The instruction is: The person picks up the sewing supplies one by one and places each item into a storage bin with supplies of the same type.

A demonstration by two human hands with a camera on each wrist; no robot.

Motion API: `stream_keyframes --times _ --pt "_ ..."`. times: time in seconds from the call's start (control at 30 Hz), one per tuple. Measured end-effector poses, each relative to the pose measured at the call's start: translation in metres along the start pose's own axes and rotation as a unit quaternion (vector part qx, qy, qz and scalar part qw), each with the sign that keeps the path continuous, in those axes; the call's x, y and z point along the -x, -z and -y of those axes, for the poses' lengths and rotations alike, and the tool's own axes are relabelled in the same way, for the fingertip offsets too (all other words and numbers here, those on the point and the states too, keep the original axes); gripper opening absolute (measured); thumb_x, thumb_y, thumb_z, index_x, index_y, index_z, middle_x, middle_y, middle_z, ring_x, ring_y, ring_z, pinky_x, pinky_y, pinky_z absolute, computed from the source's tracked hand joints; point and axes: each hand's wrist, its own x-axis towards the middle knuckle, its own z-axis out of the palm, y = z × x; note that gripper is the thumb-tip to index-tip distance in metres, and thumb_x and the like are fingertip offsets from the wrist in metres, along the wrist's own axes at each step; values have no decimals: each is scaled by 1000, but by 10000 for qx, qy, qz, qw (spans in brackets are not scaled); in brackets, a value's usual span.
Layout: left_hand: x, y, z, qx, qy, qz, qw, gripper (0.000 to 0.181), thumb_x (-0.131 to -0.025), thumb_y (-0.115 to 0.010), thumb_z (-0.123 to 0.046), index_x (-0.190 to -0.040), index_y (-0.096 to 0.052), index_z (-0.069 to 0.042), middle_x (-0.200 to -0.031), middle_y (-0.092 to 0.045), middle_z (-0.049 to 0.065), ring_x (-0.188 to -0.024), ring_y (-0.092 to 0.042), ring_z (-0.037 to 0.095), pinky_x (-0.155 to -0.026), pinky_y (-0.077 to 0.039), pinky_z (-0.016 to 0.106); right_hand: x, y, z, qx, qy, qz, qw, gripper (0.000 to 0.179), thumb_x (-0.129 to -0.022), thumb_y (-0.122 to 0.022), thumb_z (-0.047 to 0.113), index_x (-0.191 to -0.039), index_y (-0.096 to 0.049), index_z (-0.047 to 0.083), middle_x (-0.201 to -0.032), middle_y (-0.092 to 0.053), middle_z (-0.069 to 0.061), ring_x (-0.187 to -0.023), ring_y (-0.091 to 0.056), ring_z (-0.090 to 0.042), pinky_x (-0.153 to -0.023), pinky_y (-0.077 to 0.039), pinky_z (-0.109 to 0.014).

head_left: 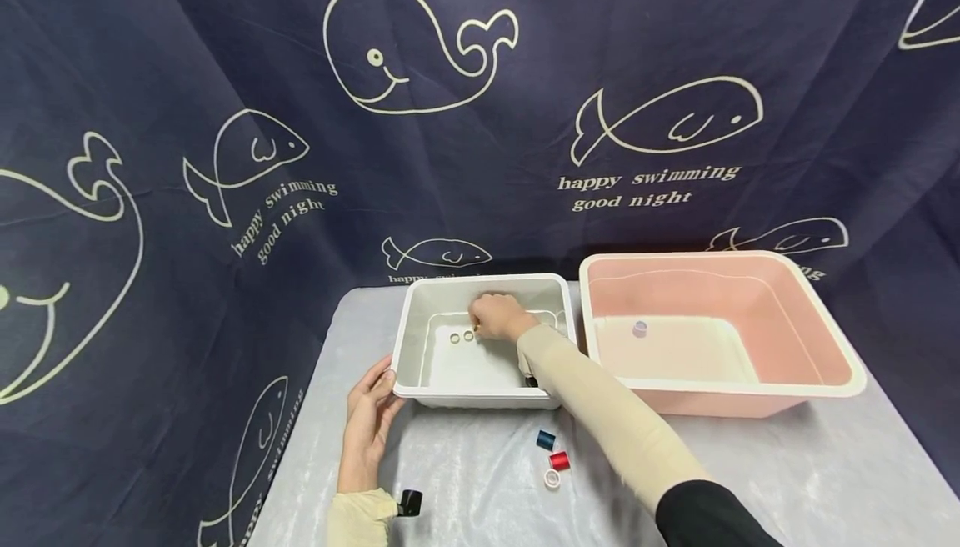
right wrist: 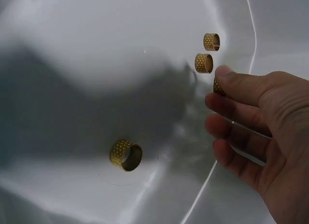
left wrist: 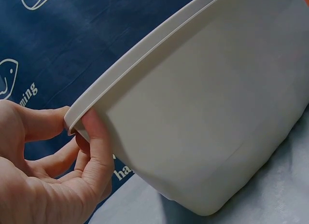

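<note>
My left hand [head_left: 366, 414] pinches the front left corner of a pale grey tub [head_left: 480, 393] by its rim, thumb and finger on either side in the left wrist view. Inside the tub, my right hand [right wrist: 275, 122] holds a gold dimpled ring thimble [right wrist: 218, 87] between thumb and forefinger, low over the floor. Two similar thimbles, one nearer [right wrist: 201, 63] and one farther [right wrist: 208, 42], stand just past those fingertips. Another thimble [right wrist: 117, 151] sits apart in the right wrist view; the right arm hides that part of the tub in the head view.
To the right stands a larger pink tub [head_left: 832, 338] with a small pale spool [head_left: 640, 328] on its floor. In front of the grey tub lie a dark blue thread spool [head_left: 546, 440], a red one [head_left: 559, 460] and a white one [head_left: 552, 479]. A navy curtain [head_left: 480, 180] hangs behind.
</note>
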Motion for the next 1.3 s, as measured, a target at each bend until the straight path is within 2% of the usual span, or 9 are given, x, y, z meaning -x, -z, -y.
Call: stream_keyframes --times 0.17,0.33,0.63,1.0,1.3 --pt "1 0 1 10 -1 39 10000 51 -107 -54 -7 -155 -41 5 -122 -68 4 -105 -72 15 -83 -61 21 0 -6 -2 113 12 -28 9999 10 -82 -82 18 -79 -72 18 -86 -74 0 -84 -71 -26 -73 -59 -46" --pt "1 0 1 2 -30 67 10000 52 -107 -54 -7 -155 -40 6 -123 -67 4 -105 -72 15 -84 -61 21 0 -5 2 157 -193 116 9996 9 -84 -84 17 -84 -75 17 -90 -75 -1 -89 -72 -27 -79 -59 -49" --pt "0 -1 1 10 -41 65 10000 51 -107 -53 -6 -155 -40 7 -120 -67 3 -102 -72 14 -83 -61 22 -3 -14 -1 373 -296 321 9984 21 -76 -92 27 -83 -74 18 -94 -74 1 -97 -70 -23 -88 -58 -45" --pt "1 0 2 132 -114 -7 9998 49 -106 -55 -5 -152 -44 6 -125 -68 10 -109 -72 19 -84 -62 24 -4 -14 -1 366 -51 222 9991 20 -73 -93 20 -79 -74 17 -89 -76 0 -92 -72 -25 -87 -59 -45" --pt "0 1 3 46 -118 59 9999 49 -107 -54 -6 -154 -42 6 -121 -68 6 -106 -72 17 -82 -62 23 -4 -17 -3 421 -27 234 9988 20 -74 -94 20 -83 -77 16 -92 -76 -1 -93 -73 -26 -85 -60 -45"
